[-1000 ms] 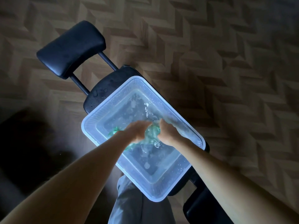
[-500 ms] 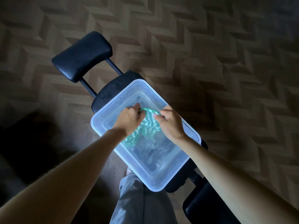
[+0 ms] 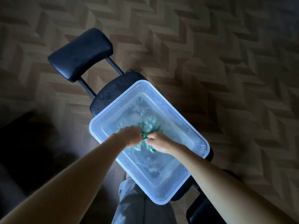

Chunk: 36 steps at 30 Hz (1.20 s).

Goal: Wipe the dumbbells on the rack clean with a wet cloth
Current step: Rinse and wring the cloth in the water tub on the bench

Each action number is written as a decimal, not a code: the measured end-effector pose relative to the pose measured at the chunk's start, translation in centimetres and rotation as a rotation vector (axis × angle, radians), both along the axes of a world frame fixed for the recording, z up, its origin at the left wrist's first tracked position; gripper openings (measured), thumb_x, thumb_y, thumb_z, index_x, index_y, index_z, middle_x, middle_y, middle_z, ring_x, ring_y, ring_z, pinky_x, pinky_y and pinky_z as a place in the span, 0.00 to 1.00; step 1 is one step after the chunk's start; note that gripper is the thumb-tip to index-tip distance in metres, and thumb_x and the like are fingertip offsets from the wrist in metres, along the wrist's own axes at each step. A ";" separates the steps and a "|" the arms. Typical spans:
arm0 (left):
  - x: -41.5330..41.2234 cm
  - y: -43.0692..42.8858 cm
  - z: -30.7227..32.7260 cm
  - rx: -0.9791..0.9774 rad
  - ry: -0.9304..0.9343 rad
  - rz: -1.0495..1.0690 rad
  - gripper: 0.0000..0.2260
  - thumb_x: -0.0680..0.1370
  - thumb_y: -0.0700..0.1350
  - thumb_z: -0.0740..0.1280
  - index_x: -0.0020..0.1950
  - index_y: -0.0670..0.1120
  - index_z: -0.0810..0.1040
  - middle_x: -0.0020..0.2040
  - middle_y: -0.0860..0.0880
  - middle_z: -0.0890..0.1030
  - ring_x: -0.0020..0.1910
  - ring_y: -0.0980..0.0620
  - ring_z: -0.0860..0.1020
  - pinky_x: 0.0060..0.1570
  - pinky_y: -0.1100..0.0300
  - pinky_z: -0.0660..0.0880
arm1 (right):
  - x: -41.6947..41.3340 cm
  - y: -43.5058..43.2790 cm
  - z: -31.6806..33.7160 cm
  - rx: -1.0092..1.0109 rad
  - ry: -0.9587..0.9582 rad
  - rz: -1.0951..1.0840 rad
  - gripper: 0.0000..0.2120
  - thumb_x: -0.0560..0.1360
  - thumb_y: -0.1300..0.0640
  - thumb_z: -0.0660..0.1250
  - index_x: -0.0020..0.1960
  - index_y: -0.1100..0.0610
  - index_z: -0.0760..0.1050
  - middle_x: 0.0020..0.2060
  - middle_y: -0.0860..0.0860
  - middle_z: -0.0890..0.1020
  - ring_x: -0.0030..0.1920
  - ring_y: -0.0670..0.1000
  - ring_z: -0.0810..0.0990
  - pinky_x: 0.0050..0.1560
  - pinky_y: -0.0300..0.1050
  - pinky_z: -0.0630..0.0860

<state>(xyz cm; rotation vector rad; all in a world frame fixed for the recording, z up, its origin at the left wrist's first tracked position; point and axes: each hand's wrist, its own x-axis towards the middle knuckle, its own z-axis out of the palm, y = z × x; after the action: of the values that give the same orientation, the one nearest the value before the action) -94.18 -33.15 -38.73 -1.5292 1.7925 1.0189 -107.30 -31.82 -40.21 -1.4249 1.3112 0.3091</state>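
While down in tub, cloth bunched between left grip, right grip, both clutching.

On bench seat: plastic tub. In tub: water and cloth, gripped between left hand and right hand. Behind tub: padded rest. Before tub: trouser leg.

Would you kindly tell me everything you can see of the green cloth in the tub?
The green cloth looks like soft, soaked fabric, crumpled into a bunch in the water of the translucent plastic tub. The left hand and right hand both grip it, close together, near the tub's middle. Part of it trails underwater beyond the hands, blurred by ripples and bubbles.
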 end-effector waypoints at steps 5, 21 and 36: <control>0.2 0.0 -2.6 -0.060 -0.068 -0.033 0.17 0.79 0.40 0.57 0.68 0.45 0.68 0.66 0.44 0.73 0.66 0.45 0.72 0.63 0.54 0.68 | 0.0 -2.6 -2.9 -0.140 0.180 -0.217 0.16 0.80 0.62 0.53 0.33 0.57 0.64 0.31 0.51 0.67 0.41 0.55 0.72 0.36 0.44 0.67; -0.3 -0.4 -3.6 -0.120 -0.113 -0.092 0.15 0.78 0.38 0.57 0.64 0.44 0.71 0.64 0.44 0.73 0.65 0.45 0.71 0.62 0.56 0.67 | -1.3 -2.1 -2.1 -0.087 0.347 0.166 0.12 0.77 0.68 0.54 0.37 0.59 0.66 0.44 0.58 0.76 0.50 0.56 0.79 0.40 0.42 0.70; -0.4 0.6 -2.5 -0.037 0.000 -0.077 0.17 0.78 0.35 0.54 0.66 0.44 0.69 0.64 0.42 0.74 0.64 0.43 0.73 0.59 0.54 0.70 | -1.2 -1.3 -1.4 0.111 0.331 0.242 0.19 0.78 0.67 0.54 0.68 0.64 0.66 0.56 0.59 0.76 0.50 0.55 0.77 0.39 0.41 0.70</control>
<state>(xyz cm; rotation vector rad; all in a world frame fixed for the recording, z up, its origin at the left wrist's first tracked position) -94.59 -32.50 -41.18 -1.4696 1.8656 0.9537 -108.52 -33.12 -41.57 -1.4820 1.3590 0.7953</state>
